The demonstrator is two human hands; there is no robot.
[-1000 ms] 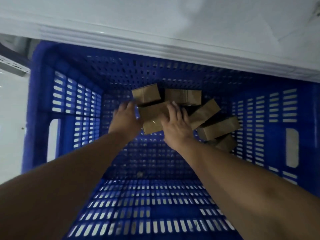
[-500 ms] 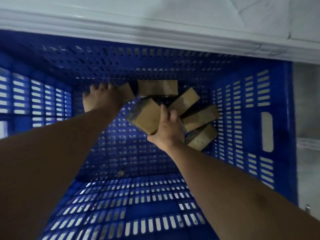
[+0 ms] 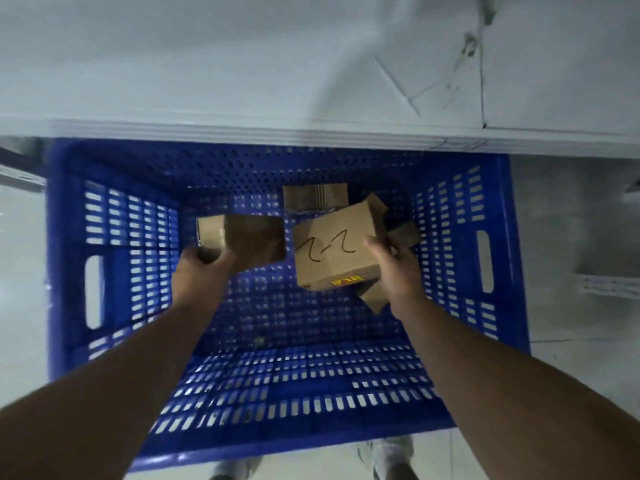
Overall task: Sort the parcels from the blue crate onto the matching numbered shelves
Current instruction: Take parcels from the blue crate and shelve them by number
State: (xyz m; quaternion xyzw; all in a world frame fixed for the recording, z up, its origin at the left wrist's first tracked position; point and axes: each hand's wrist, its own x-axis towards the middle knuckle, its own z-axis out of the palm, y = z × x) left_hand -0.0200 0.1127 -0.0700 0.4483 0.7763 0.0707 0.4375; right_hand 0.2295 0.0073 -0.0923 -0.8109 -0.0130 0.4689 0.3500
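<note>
Down inside the blue crate (image 3: 277, 386), my left hand (image 3: 204, 271) at ten o'clock grips a plain cardboard parcel (image 3: 249, 240) by its near corner. My right hand (image 3: 398, 271) at two o'clock holds a parcel scrawled "2-2" (image 3: 332, 251), thumb on top. More parcels (image 3: 315, 199) lie beyond, toward twelve, below a white ledge (image 3: 311, 133).

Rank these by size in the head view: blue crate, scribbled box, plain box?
1. Blue plastic crate
2. Brown cardboard box with black scribble, right hand
3. Plain brown cardboard box, left hand; nearly alike, so unsure.
</note>
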